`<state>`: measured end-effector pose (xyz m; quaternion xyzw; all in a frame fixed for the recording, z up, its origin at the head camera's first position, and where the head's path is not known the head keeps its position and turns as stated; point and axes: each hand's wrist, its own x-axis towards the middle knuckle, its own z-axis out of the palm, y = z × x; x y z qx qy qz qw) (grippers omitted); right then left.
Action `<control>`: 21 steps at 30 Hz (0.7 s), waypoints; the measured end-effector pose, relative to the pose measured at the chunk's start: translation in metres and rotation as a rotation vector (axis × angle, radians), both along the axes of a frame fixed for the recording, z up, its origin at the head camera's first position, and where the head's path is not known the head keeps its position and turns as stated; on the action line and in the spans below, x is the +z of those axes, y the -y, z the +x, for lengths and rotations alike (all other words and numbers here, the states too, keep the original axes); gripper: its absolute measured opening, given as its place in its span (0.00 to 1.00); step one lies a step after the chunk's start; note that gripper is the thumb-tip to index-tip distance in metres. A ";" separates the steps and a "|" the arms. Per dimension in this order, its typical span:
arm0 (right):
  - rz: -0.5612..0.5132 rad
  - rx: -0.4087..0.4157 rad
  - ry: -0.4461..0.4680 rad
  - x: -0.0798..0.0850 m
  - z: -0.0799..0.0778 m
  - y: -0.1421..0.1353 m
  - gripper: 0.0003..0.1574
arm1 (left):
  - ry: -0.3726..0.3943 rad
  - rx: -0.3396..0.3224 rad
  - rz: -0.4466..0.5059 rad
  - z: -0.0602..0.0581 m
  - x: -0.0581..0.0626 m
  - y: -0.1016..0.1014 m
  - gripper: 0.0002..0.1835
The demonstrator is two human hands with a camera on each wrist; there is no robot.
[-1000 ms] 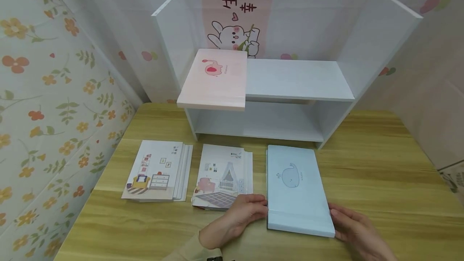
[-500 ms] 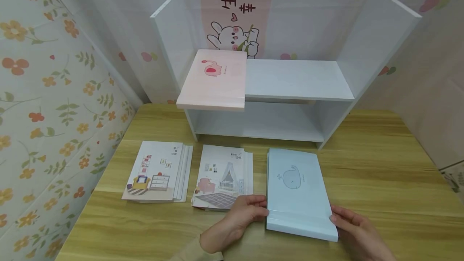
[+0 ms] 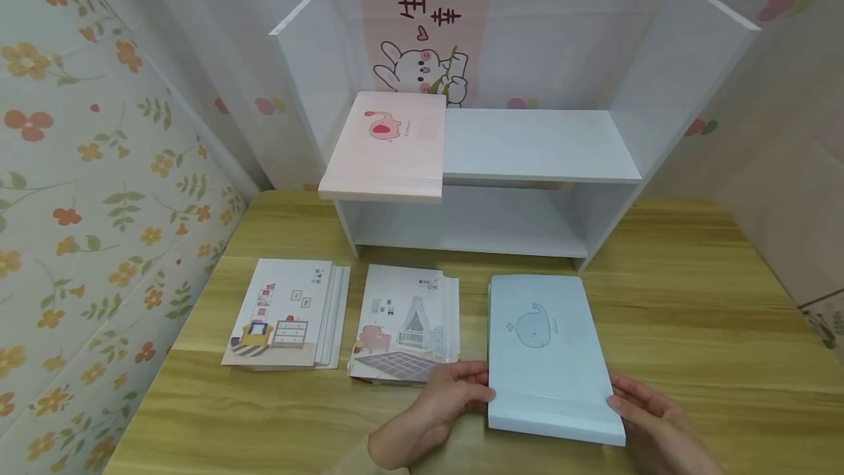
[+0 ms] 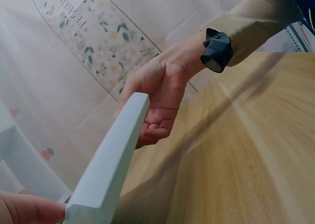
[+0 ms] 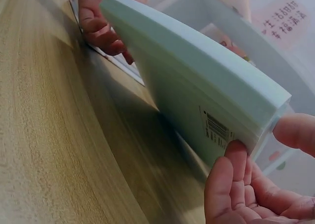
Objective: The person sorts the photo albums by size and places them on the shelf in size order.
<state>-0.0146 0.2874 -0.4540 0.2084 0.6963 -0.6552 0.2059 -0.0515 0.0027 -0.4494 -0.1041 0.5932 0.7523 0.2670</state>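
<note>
A light-blue book point(image 3: 543, 350) with a whale drawing is held between both hands, its near spine edge raised from the wooden table. At its left edge, my left hand point(image 3: 445, 405) grips the near corner, the thumb lying at the cover's edge. My right hand point(image 3: 659, 420) holds the near right corner. The right wrist view shows the right thumb point(image 5: 298, 134) on the spine end and curled fingers point(image 5: 234, 177) under the back cover, next to a barcode label point(image 5: 216, 128). Only a fingertip point(image 4: 34, 208) of the left hand shows in the left wrist view.
Two stacks of white illustrated books, the left stack point(image 3: 283, 314) and the middle stack point(image 3: 398, 321), lie on the table point(image 3: 712, 314). Behind them stands a white two-tier shelf point(image 3: 527, 145), a pink elephant book point(image 3: 389, 149) lying on its upper board and jutting past the front.
The light-blue book has come slightly toward the near edge and right, its near end lifting. Both hands move along with it. The stacks and pink book stay put.
</note>
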 end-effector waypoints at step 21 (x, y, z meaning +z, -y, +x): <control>-0.050 -0.113 -0.136 0.013 0.019 0.007 0.17 | -0.086 -0.030 0.097 0.010 0.019 0.012 0.27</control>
